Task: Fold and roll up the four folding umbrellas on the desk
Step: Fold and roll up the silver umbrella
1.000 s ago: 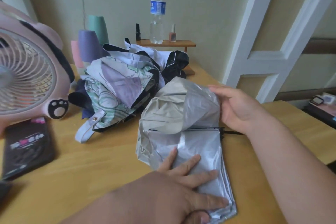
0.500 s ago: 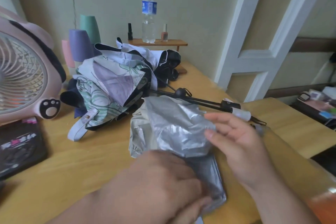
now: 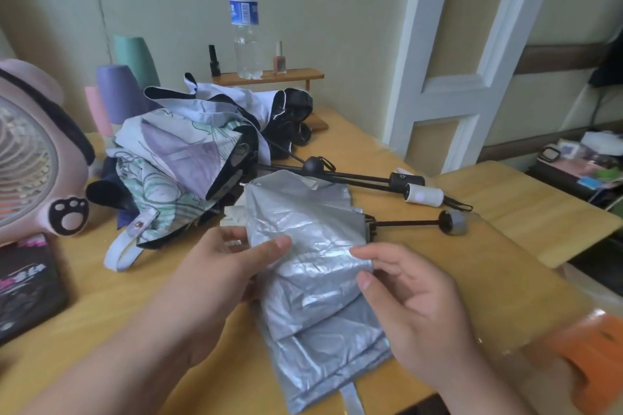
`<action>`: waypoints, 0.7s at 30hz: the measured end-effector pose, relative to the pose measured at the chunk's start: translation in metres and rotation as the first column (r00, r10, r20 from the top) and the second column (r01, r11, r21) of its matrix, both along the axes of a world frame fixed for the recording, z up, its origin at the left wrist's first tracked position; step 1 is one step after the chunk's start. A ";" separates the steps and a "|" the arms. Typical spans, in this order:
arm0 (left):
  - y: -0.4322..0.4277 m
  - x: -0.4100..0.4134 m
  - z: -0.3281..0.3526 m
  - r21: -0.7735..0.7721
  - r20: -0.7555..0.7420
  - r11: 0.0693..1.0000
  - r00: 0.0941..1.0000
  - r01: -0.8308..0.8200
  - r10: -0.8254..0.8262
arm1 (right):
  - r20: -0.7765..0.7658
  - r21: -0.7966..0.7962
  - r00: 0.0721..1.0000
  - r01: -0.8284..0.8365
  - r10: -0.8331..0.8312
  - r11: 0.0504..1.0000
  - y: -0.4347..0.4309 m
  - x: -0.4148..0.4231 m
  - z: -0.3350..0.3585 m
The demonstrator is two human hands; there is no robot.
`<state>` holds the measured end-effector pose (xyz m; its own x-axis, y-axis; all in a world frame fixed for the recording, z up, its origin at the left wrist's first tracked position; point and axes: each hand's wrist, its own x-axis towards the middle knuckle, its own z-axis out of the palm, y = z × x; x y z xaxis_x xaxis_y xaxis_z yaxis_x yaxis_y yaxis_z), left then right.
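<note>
The silver umbrella (image 3: 313,246) lies on the near middle of the bench (image 3: 505,280). Its shaft and grey handle (image 3: 453,222) point right. The left hand (image 3: 222,266) pinches the canopy's left edge, thumb on top. The right hand (image 3: 414,307) pinches a pleat at the right edge between thumb and forefinger.

Step in hand, by judgement: aligning the pleats before rolling.
- Lay each panel flat, with all folds facing one way.
- Keep the ribs gathered under the cloth.
- Press trapped air out along the fabric.
- Roll tightly toward the closing strap (image 3: 352,397), which shows at the near edge.

Slack pleats will likely give a roll too bulky for the strap.

The other umbrellas (image 3: 188,172) lie heaped and unfolded at the far left, just beside the silver one.

Containers: a water bottle (image 3: 245,20) stands on a small shelf (image 3: 269,76) at the far side. It holds clear liquid in its lower part. A black bottle (image 3: 214,61) and a pinkish bottle (image 3: 279,61) flank it. Their fill is too small to tell.
</note>
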<state>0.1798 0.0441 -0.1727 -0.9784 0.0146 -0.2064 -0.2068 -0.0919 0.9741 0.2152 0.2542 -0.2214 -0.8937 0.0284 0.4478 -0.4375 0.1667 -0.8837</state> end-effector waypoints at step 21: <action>0.006 0.023 0.010 0.012 -0.348 0.992 0.931 0.125 -0.113 | -0.031 -0.166 0.999 -0.030 0.025 0.986 0.013 -0.009 -0.001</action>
